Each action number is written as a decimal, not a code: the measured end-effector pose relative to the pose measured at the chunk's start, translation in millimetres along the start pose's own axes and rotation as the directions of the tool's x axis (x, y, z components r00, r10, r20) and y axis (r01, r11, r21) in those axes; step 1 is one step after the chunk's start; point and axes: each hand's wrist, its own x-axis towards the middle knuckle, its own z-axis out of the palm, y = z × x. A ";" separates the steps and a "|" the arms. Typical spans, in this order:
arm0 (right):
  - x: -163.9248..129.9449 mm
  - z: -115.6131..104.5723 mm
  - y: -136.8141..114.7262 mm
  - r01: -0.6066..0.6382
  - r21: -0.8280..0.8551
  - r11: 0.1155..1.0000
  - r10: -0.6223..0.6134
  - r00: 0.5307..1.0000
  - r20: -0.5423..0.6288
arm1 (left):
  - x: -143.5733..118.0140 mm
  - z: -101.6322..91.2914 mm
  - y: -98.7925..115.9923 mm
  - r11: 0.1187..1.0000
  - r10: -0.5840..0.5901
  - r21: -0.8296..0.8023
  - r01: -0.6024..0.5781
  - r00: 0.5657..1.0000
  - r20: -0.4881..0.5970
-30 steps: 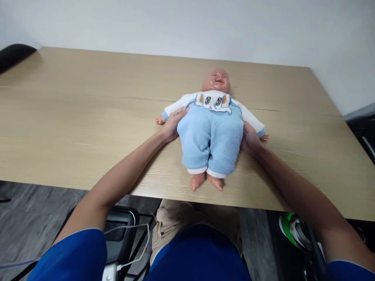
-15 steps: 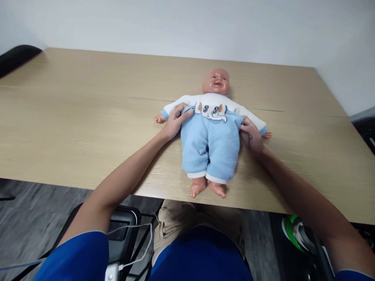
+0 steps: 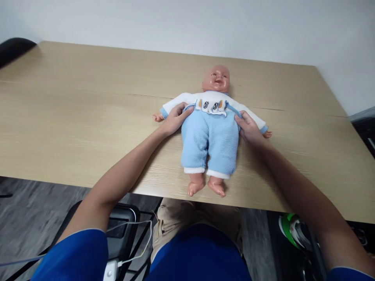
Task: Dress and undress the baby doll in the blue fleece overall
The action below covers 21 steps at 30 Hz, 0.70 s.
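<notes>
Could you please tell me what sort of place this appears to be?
Probably an office or a plain workroom: a long wooden table against a bare white wall, a dark chair back at the far left, and grey flooring.

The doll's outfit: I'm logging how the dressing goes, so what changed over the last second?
Both hands, left hand and right hand, slid from the doll's hips up to the waist of the blue trousers and now pinch its top edge beside the elephant patch. The trousers look less bunched and the feet show more. The doll stayed on its back on the table.

Bright even light, soft shadows, floor blurred, edges bowed
</notes>
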 end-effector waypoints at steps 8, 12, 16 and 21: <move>9.1 -3.7 12.1 0.027 -0.067 0.997 -0.032 0.997 -0.066 | 2.3 -0.1 1.3 0.999 -0.034 -0.010 0.033 0.999 -0.027; -0.5 -7.5 5.5 0.090 -0.210 0.974 -0.096 0.995 -0.017 | 1.4 -7.9 -2.1 0.997 0.024 0.078 -0.025 1.000 0.012; -15.6 -16.9 -4.9 0.171 -0.388 0.906 -0.139 0.984 0.108 | 1.7 -30.0 -7.4 0.981 0.090 0.163 -0.108 0.989 0.116; -22.6 -2.9 -12.0 0.091 -0.230 0.969 -0.072 0.993 0.092 | 0.4 -25.5 -12.0 0.989 0.035 0.141 -0.050 0.993 0.110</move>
